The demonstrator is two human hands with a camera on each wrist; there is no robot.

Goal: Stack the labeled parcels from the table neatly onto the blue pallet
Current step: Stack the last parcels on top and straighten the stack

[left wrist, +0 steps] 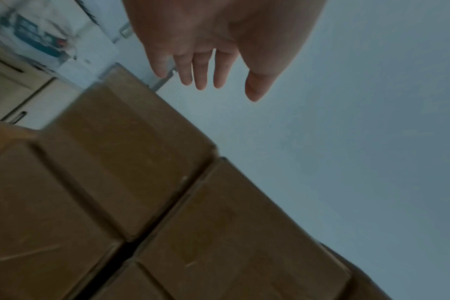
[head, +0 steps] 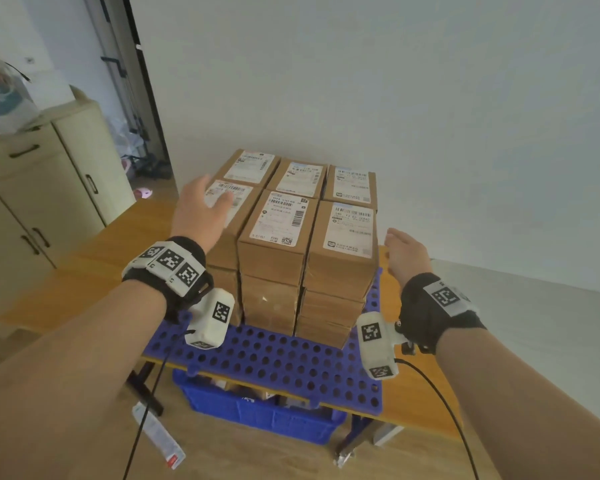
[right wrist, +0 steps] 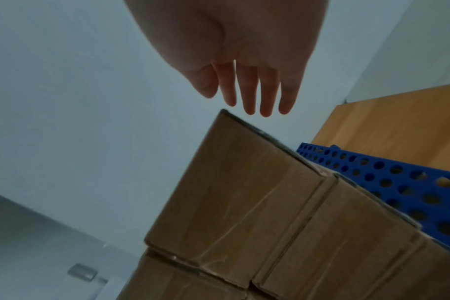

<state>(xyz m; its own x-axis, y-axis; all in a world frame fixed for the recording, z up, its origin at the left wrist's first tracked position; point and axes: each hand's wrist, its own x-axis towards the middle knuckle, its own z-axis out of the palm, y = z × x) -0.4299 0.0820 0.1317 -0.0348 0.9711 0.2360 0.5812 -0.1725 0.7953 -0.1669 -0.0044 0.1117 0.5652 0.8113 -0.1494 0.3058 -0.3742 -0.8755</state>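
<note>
Several brown labeled parcels [head: 278,233] stand stacked in tiers on the blue perforated pallet [head: 274,362], white labels facing up. My left hand [head: 201,206] hovers with straight fingers over the front left parcel [head: 238,209] of the top tier, holding nothing. My right hand [head: 404,254] is spread flat beside the stack's right side, apart from the front right parcel [head: 347,237]. In the left wrist view the left hand [left wrist: 213,60] is above the parcels [left wrist: 121,154]. In the right wrist view the right hand [right wrist: 247,85] hangs just above a parcel corner [right wrist: 234,182], beside the pallet [right wrist: 398,182].
The pallet lies on a wooden table [head: 94,268] near its front edge. A blue crate [head: 257,410] sits under the table. Beige cabinets [head: 42,188] stand at the left, a plain wall behind. Cables run from both wrist cameras.
</note>
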